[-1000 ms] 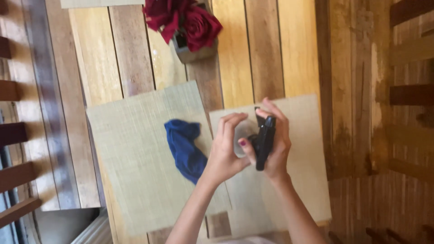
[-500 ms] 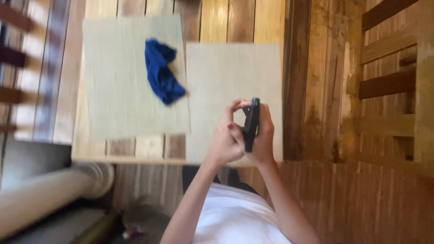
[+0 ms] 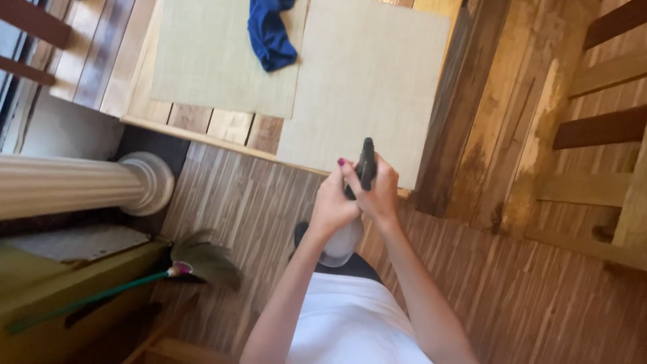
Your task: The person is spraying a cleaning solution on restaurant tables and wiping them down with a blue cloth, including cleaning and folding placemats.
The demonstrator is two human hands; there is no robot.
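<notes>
both hands meet in front of the body, just off the near edge of the wooden table, and between them they carry a spray bottle with a black trigger head and a pale translucent body. the right hand wraps the neck, its fingers curled closed around the black head, which sticks up past the knuckles toward the table. the left hand closes in from the other side, one finger with a painted nail laid across the head and the rest folded onto the bottle's shoulder (how firmly that hand grips cannot be told, since the right hand covers part of it). neither hand is nearer than the other: the bottle lies inside both grasps, with no gap to the fingers.

the bottle's long axis runs from the body near the person's white top up toward the table edge, head end away from the person. the thin edge of the head faces the camera, so which way the nozzle points cannot be read.

on the table, two pale green placemats lie side by side, overlapping slightly, and a crumpled blue cloth sits across the left one, well apart from the hands. a green-handled feather duster rests near a white column on the left.
</notes>
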